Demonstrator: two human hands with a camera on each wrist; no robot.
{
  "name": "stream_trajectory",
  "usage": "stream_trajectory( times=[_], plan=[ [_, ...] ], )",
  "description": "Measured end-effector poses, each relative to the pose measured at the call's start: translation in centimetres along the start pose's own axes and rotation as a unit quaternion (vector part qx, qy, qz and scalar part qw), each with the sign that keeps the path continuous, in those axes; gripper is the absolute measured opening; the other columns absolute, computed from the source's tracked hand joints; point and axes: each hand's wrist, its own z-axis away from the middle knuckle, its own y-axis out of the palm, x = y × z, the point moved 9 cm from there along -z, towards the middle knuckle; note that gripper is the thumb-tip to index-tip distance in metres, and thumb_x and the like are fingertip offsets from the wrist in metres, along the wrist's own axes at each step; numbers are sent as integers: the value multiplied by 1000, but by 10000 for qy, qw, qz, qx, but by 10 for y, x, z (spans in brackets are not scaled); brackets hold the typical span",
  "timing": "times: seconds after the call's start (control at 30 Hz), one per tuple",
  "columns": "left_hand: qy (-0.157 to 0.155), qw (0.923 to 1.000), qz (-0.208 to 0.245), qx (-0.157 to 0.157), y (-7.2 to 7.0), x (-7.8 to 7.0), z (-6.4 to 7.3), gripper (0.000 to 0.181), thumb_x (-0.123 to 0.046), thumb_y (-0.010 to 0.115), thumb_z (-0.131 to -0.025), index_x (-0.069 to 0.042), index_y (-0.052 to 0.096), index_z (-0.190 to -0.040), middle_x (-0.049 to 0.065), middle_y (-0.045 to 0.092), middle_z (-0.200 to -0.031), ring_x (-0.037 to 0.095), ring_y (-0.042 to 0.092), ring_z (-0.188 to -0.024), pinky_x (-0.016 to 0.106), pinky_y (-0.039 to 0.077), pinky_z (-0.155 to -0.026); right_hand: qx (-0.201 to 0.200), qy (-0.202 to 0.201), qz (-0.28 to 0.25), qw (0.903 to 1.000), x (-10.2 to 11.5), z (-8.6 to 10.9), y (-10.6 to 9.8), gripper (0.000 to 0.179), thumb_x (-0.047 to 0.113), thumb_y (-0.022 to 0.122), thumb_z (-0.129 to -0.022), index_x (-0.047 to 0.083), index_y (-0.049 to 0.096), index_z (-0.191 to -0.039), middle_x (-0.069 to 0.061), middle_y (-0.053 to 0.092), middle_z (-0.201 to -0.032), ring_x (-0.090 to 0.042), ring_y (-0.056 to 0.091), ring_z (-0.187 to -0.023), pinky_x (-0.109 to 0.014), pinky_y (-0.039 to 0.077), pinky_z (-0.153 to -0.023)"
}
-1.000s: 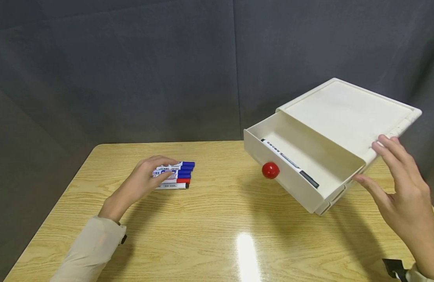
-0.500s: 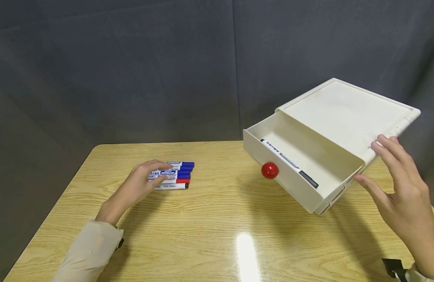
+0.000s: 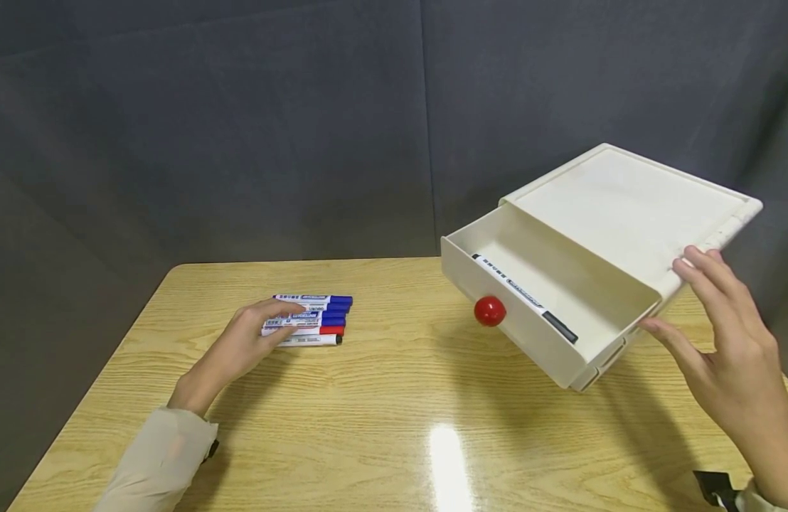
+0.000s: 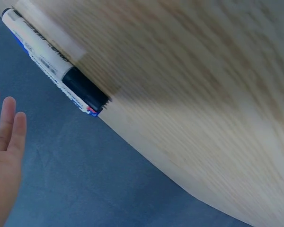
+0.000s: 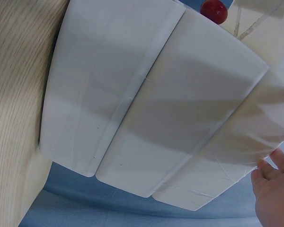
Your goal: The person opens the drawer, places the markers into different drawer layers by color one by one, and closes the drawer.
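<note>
My left hand point(image 3: 243, 338) hovers over the left ends of a row of whiteboard markers. Several have blue caps point(image 3: 338, 313), one has a red cap point(image 3: 333, 331), and the nearest marker point(image 3: 311, 340) has a black one. In the left wrist view the fingers point(image 4: 7, 123) are extended, apart from the black-capped marker point(image 4: 47, 52). My right hand point(image 3: 736, 341) touches the side of a white drawer cabinet point(image 3: 637, 206), fingertips at its top edge and thumb lower. The top drawer point(image 3: 541, 348) is pulled out; inside lies a white marker point(image 3: 525, 295) with a black cap.
A round red knob point(image 3: 490, 311) sticks out from the drawer front. Three stacked tiers of the cabinet's side point(image 5: 180, 104) show in the right wrist view. The wooden table point(image 3: 368, 405) ends at a dark curtain point(image 3: 304, 128) behind.
My left hand has drifted left along the markers, uncovering more of their barrels. The right hand, cabinet and drawer look the same.
</note>
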Motion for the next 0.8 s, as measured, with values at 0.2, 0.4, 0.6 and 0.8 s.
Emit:
stream_trajectory(
  times=[0.2,0.4,0.6,0.8],
  plan=[
    [-147,9999,-31,6,2,6,2,31,-4,68,-92,-4,68,-123,18,67,-126,39,59,-124,56,47,-104,20,12,19,10000,-1,1,0,81,59,53,-91,-14,57,-126,-35,55,-132,-25,41,-144,-24,29,-121],
    [-279,9995,1,115,3,12,6,33,-3,68,-92,-5,67,-124,20,64,-131,41,56,-128,58,46,-106,58,-30,47,10000,0,1,0,81,59,52,-92,-14,57,-127,-36,54,-132,-25,40,-144,-24,29,-121],
    [-292,9995,-25,118,4,18,7,33,-3,69,-91,-5,68,-123,20,64,-131,41,56,-127,58,47,-105,32,-50,12,10000,1,0,1,80,58,52,-92,-15,57,-126,-36,55,-131,-24,40,-144,-24,29,-121],
    [-406,9989,-86,202,5,24,9,32,-5,68,-92,-6,67,-124,20,62,-133,41,55,-129,58,46,-105,7,-64,19,10000,0,0,0,80,58,53,-92,-15,57,-126,-36,55,-131,-24,41,-144,-24,29,-121]
  ],
)
